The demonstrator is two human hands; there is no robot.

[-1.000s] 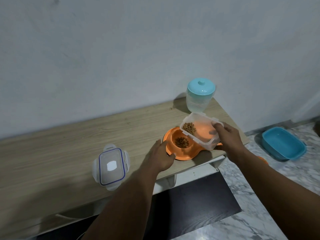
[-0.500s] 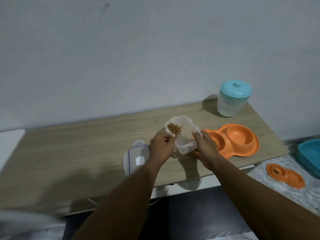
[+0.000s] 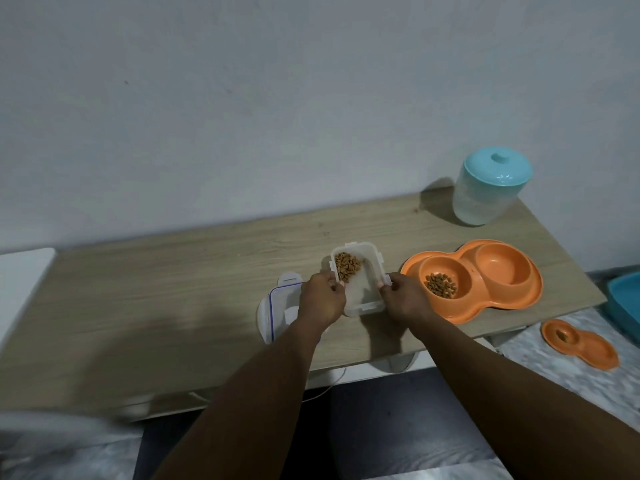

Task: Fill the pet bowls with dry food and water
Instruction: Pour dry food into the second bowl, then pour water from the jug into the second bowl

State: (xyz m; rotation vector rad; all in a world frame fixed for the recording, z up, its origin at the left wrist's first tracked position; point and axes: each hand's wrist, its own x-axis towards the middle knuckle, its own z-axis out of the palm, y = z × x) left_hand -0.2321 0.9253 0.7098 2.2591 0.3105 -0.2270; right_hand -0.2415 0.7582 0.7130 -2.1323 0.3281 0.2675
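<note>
A clear food container (image 3: 363,289) with brown kibble in its far corner sits at the table's middle. My left hand (image 3: 322,301) grips its left side and my right hand (image 3: 405,299) grips its right side. Its lid (image 3: 277,310), clear with a blue seal, lies flat just left, partly under my left wrist. To the right lies an orange double pet bowl (image 3: 485,306); its left cup holds kibble (image 3: 440,285) and its right cup is bare. A clear jar with a teal lid (image 3: 491,187) stands at the back right.
The wooden table (image 3: 173,289) stands against a white wall. On the marble floor at the right lie a second orange double bowl (image 3: 581,344) and a blue tray (image 3: 623,303). A white surface (image 3: 20,271) adjoins the table's left end.
The container came away from above the orange bowl and moved left toward the lid. My left hand left the bowl's rim and took the container's left side.
</note>
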